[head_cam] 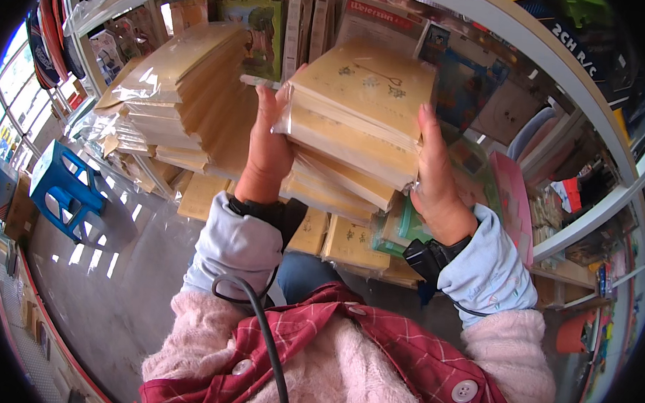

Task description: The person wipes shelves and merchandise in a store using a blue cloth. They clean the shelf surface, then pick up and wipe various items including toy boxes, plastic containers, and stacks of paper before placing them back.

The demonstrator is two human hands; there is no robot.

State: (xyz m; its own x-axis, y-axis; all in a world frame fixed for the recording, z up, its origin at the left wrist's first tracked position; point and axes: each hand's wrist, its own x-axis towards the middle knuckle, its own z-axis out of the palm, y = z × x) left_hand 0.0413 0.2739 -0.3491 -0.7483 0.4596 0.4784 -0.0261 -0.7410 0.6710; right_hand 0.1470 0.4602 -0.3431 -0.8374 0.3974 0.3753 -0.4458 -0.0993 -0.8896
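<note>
My left hand (273, 135) presses on the left side of a stack of tan paper-covered notebooks (362, 87) in clear plastic wrap, and my right hand (437, 175) presses on its right side. Small plants and a key are drawn on the top cover. Under this stack, more tan notebooks (329, 185) lie at a slant. To the left stands a taller, uneven pile of tan wrapped notebooks (197, 83). Further tan packs (353, 239) lie on a lower level. Green folders or packs (404, 223) are just below my right hand.
A white shelf frame (581, 234) curves around the right side. Behind the notebooks stand a green picture book (255, 31) and a blue picture pack (463, 77). A pink plastic item (511, 202) is at the right. A blue plastic stool (68, 191) stands on the floor at the left.
</note>
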